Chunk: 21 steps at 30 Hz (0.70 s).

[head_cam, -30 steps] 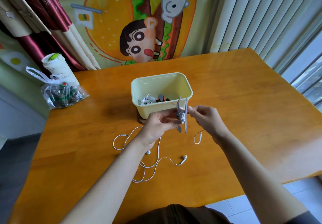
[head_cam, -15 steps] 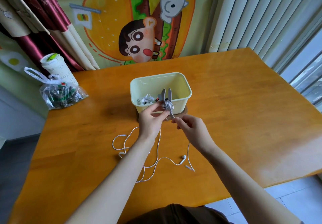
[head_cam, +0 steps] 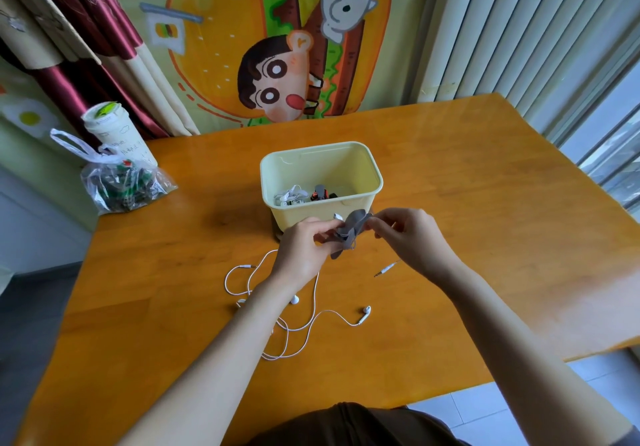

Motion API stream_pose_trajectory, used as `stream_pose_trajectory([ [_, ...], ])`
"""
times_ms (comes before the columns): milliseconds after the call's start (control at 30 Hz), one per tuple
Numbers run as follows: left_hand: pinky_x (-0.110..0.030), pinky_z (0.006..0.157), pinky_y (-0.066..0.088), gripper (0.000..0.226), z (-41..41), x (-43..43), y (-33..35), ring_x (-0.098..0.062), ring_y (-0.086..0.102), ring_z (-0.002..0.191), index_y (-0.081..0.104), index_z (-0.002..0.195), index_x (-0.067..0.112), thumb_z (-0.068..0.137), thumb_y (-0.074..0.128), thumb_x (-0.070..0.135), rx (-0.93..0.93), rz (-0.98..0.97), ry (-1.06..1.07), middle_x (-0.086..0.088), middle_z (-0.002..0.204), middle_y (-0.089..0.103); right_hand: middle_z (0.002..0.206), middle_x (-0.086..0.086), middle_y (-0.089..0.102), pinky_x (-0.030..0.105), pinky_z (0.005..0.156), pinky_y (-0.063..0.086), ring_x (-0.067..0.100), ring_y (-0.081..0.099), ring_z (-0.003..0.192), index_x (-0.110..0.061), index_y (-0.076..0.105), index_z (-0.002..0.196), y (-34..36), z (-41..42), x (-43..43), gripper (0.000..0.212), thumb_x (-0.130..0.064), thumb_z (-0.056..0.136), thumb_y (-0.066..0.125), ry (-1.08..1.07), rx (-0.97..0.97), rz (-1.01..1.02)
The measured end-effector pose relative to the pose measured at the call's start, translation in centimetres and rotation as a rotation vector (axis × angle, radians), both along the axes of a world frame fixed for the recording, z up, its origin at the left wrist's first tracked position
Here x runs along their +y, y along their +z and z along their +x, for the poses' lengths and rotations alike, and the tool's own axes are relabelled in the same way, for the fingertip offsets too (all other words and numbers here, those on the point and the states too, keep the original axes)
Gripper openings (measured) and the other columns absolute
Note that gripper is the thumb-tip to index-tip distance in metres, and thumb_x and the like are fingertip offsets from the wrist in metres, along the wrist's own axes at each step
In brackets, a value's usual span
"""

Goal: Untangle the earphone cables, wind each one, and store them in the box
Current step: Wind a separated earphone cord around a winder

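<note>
Head view: just in front of the box (head_cam: 294, 215), the fingers of the left hand (head_cam: 304, 249) and right hand (head_cam: 407, 237) pinch a grey strap (head_cam: 350, 234), apparently binding a wound earphone. A loose white earphone cable (head_cam: 313, 321) lies on the desk (head_cam: 485, 210), on the person's side of the box.

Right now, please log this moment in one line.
left hand: holds grey strap | right hand: pinches grey strap | box: stored earphones inside | table: white earphone loose
</note>
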<state>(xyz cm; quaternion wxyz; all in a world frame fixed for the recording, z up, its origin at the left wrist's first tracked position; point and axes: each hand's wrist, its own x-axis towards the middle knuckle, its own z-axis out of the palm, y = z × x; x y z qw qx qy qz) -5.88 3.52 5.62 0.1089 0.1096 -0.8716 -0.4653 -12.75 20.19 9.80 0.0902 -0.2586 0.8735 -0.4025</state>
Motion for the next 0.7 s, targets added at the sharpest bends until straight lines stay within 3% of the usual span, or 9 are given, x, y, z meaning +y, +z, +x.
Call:
stream_pose_trajectory([
  [233, -0.033, 0.086, 0.050, 0.038, 0.6, -0.8, 0.2, -0.017, 0.062, 0.096, 0.068, 0.118, 0.016, 0.080, 0.073, 0.010, -0.092, -0.069, -0.091, -0.001, 0.102, 0.068, 0.058, -0.018, 0.051, 0.010, 0.048, 0.036, -0.008, 0.050, 0.055, -0.015, 0.070, 0.080, -0.4, -0.3, 0.2, 0.010, -0.021, 0.087, 0.067, -0.088, 0.057, -0.061],
  [367, -0.022, 0.077, 0.053, 0.037, 1.2, 0.1, 1.2, -0.007, 0.064, 0.079, 0.068, 0.109, 0.019, 0.079, 0.070, -0.002, -0.102, 0.356, -0.244, 0.013, 0.087, 0.070, 0.057, -0.017, 0.050, 0.011, 0.046, 0.034, -0.004, 0.048, 0.051, -0.015, 0.069, 0.078, -0.7, -0.8, 0.3, 0.011, -0.022, 0.086, 0.067, -0.104, 0.040, -0.072],
  [433, -0.024, 0.077, 0.053, 0.033, 1.2, 0.6, 1.6, -0.009, 0.064, 0.072, 0.067, 0.107, 0.015, 0.080, 0.067, -0.005, -0.054, 0.567, -0.243, 0.006, 0.083, 0.070, 0.054, -0.015, 0.048, 0.012, 0.046, 0.033, -0.003, 0.046, 0.048, -0.016, 0.067, 0.075, -1.1, -0.8, 0.1, 0.016, -0.024, 0.088, 0.066, -0.123, 0.004, -0.110],
  [567, -0.027, 0.079, 0.053, 0.030, 0.7, 1.2, 1.8, -0.011, 0.067, 0.077, 0.067, 0.104, 0.017, 0.081, 0.062, 0.000, -0.032, 0.837, -0.181, 0.004, 0.085, 0.073, 0.054, -0.014, 0.055, 0.016, 0.051, 0.031, -0.001, 0.043, 0.048, -0.015, 0.068, 0.071, -2.4, -0.3, -0.8, 0.024, -0.027, 0.091, 0.060, -0.120, -0.158, -0.242],
  [700, -0.024, 0.075, 0.055, 0.030, 0.3, 1.6, 1.5, -0.008, 0.068, 0.085, 0.065, 0.106, 0.019, 0.089, 0.053, -0.003, -0.016, 1.028, -0.056, 0.007, 0.088, 0.074, 0.041, -0.016, 0.043, 0.021, 0.048, 0.025, 0.002, 0.032, 0.043, -0.002, 0.069, 0.078, -3.7, 0.9, -1.8, 0.030, -0.022, 0.095, 0.054, -0.130, -0.242, -0.275],
])
